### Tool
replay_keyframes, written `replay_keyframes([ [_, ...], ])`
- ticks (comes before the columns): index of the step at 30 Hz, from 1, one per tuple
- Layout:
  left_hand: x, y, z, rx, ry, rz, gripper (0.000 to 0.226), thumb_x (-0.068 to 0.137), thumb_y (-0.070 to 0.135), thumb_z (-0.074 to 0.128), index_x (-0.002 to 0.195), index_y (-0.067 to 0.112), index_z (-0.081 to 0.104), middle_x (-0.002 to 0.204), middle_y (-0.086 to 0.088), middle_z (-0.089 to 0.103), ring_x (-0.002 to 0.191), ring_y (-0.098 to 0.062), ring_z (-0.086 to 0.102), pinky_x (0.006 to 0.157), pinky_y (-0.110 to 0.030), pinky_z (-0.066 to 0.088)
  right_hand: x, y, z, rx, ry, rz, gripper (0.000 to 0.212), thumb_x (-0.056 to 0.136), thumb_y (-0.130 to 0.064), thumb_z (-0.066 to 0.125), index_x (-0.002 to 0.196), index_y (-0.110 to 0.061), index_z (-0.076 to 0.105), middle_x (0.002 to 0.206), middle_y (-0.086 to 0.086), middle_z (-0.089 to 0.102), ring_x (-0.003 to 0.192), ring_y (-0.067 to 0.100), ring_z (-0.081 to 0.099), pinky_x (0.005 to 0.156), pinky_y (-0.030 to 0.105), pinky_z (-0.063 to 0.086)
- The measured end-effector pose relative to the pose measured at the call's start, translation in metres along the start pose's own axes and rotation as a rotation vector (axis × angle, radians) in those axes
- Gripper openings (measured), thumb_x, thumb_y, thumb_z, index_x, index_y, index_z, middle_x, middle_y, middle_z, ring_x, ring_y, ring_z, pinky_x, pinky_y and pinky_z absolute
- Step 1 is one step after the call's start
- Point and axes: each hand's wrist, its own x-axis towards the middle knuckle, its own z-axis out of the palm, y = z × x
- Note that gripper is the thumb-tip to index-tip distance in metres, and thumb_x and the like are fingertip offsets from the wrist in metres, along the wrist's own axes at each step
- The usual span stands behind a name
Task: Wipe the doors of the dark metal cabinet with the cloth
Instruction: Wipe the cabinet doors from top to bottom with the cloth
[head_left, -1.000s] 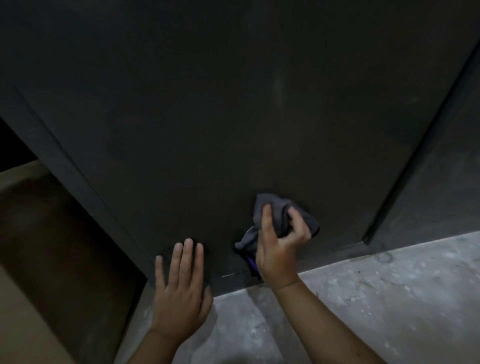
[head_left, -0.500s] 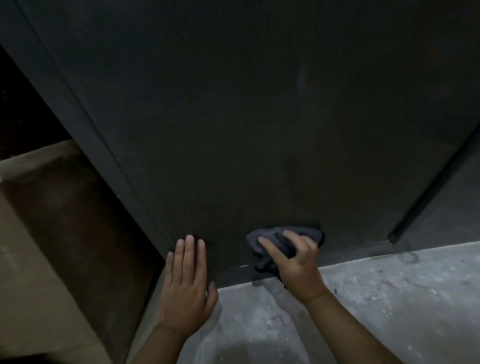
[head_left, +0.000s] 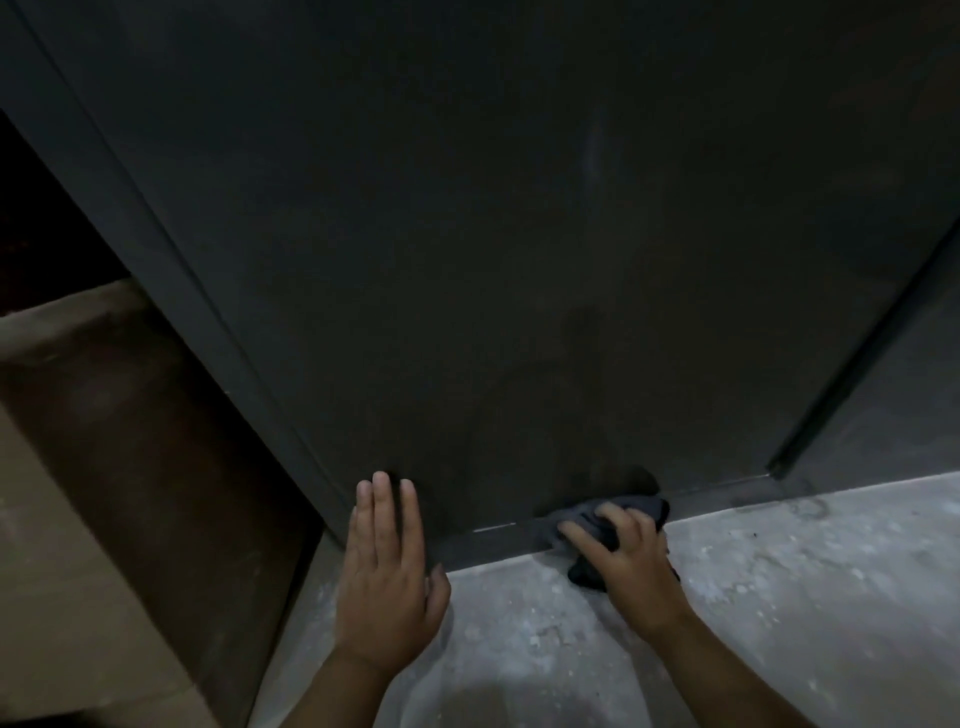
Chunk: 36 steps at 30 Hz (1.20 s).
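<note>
The dark metal cabinet door (head_left: 493, 260) fills most of the view, its bottom edge meeting the concrete floor. My right hand (head_left: 631, 561) grips a bunched dark grey cloth (head_left: 636, 506) and holds it against the door's bottom strip, low on the right. My left hand (head_left: 387, 566) lies flat with straight fingers against the door's lower left corner. A vertical seam (head_left: 852, 358) at the right separates this door from the neighbouring door (head_left: 909, 405).
Speckled grey concrete floor (head_left: 753, 597) runs along the cabinet's base. At the left a brown cardboard box (head_left: 104, 467) stands beside the cabinet's side edge, with a dark gap above it.
My right hand has drawn the cloth down the door from a little above the base to the bottom strip. My left hand has stayed flat at the lower left corner.
</note>
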Motion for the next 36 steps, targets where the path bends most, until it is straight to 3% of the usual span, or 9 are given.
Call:
replay_keyframes([
  [2, -0.002, 0.001, 0.001, 0.011, -0.025, 0.022, 0.09, 0.076, 0.038, 0.039, 0.147, 0.002, -0.004, 0.154, -0.018, -0.016, 0.142, -0.031, -0.011, 0.111, -0.041, 0.006, 0.009, 0.012, -0.001, -0.03, 0.053, 0.189, 0.01, 0.077, -0.051, 0.061, 0.08, -0.045, 0.054, 0.095, 0.009, 0.055, 0.093, 0.033, 0.053, 0.079, 0.05, 0.049],
  [4, -0.005, 0.005, 0.003, 0.017, -0.046, 0.039, 0.091, 0.076, 0.038, 0.039, 0.147, 0.003, -0.005, 0.154, -0.018, -0.017, 0.142, -0.031, -0.012, 0.111, -0.04, 0.005, 0.016, 0.024, -0.009, 0.078, 0.176, 0.437, 0.018, 0.073, -0.049, 0.059, 0.071, -0.034, 0.05, 0.075, 0.008, 0.051, 0.073, 0.022, 0.053, 0.066, 0.05, 0.048],
  [7, -0.004, 0.012, 0.005, -0.002, -0.053, 0.019, 0.092, 0.075, 0.039, 0.039, 0.147, 0.002, -0.006, 0.153, -0.019, -0.017, 0.142, -0.031, -0.014, 0.111, -0.04, 0.004, 0.017, 0.023, -0.008, 0.131, 0.3, 0.529, 0.016, 0.08, -0.039, 0.062, 0.086, -0.024, 0.059, 0.079, -0.012, 0.049, 0.074, -0.007, 0.05, 0.068, 0.038, 0.042],
  [10, -0.004, 0.016, 0.005, -0.001, -0.06, 0.008, 0.092, 0.075, 0.039, 0.039, 0.146, 0.001, -0.005, 0.153, -0.02, -0.016, 0.142, -0.032, -0.014, 0.11, -0.042, 0.005, 0.015, -0.008, 0.003, 0.202, 0.268, 0.376, 0.023, 0.08, -0.01, 0.072, 0.092, -0.027, 0.062, 0.099, -0.011, 0.049, 0.093, -0.004, 0.05, 0.08, 0.035, 0.046],
  [14, -0.005, 0.009, 0.002, 0.011, -0.057, 0.015, 0.091, 0.075, 0.037, 0.041, 0.147, 0.003, -0.004, 0.154, -0.017, -0.017, 0.142, -0.03, -0.013, 0.11, -0.043, 0.006, 0.029, -0.045, 0.0, 0.115, 0.171, -0.165, 0.041, 0.064, -0.01, 0.069, 0.103, -0.021, 0.074, 0.111, 0.01, 0.039, 0.09, 0.028, 0.041, 0.064, 0.041, 0.055],
  [19, -0.007, -0.008, -0.003, 0.042, -0.007, -0.04, 0.092, 0.074, 0.038, 0.039, 0.147, 0.003, -0.004, 0.154, -0.015, -0.016, 0.142, -0.03, -0.012, 0.11, -0.045, 0.006, 0.066, -0.075, -0.013, 0.16, 0.35, -0.152, 0.031, 0.085, -0.016, 0.06, 0.11, -0.03, 0.07, 0.111, 0.005, 0.038, 0.092, 0.025, 0.042, 0.072, 0.034, 0.052],
  [24, -0.008, -0.016, -0.006, 0.02, 0.025, -0.153, 0.093, 0.075, 0.039, 0.039, 0.147, 0.003, -0.008, 0.149, -0.027, 0.005, 0.142, -0.028, -0.014, 0.109, -0.045, 0.007, 0.107, -0.11, -0.029, 0.335, 0.295, 0.129, 0.014, 0.079, -0.071, 0.057, 0.091, -0.069, 0.05, 0.089, -0.031, 0.05, 0.094, 0.01, 0.059, 0.088, 0.037, 0.049],
  [29, -0.012, -0.024, -0.011, 0.024, -0.005, -0.131, 0.09, 0.075, 0.038, 0.038, 0.146, 0.003, -0.005, 0.154, -0.014, -0.018, 0.142, -0.028, -0.014, 0.11, -0.044, 0.006, 0.092, -0.117, -0.011, 0.089, 0.403, -0.295, 0.038, 0.092, -0.023, 0.051, 0.125, -0.04, 0.058, 0.116, 0.001, 0.037, 0.097, 0.022, 0.045, 0.069, 0.032, 0.054],
  [36, -0.018, -0.035, -0.025, 0.026, -0.139, -0.212, 0.082, 0.075, 0.037, 0.039, 0.139, -0.008, 0.016, 0.146, -0.025, 0.016, 0.142, -0.028, -0.011, 0.109, -0.039, 0.008, 0.082, -0.126, -0.01, -0.05, 0.265, -0.376, 0.039, 0.08, -0.025, 0.046, 0.106, -0.041, 0.07, 0.112, -0.002, 0.037, 0.091, 0.018, 0.039, 0.054, 0.035, 0.053],
])
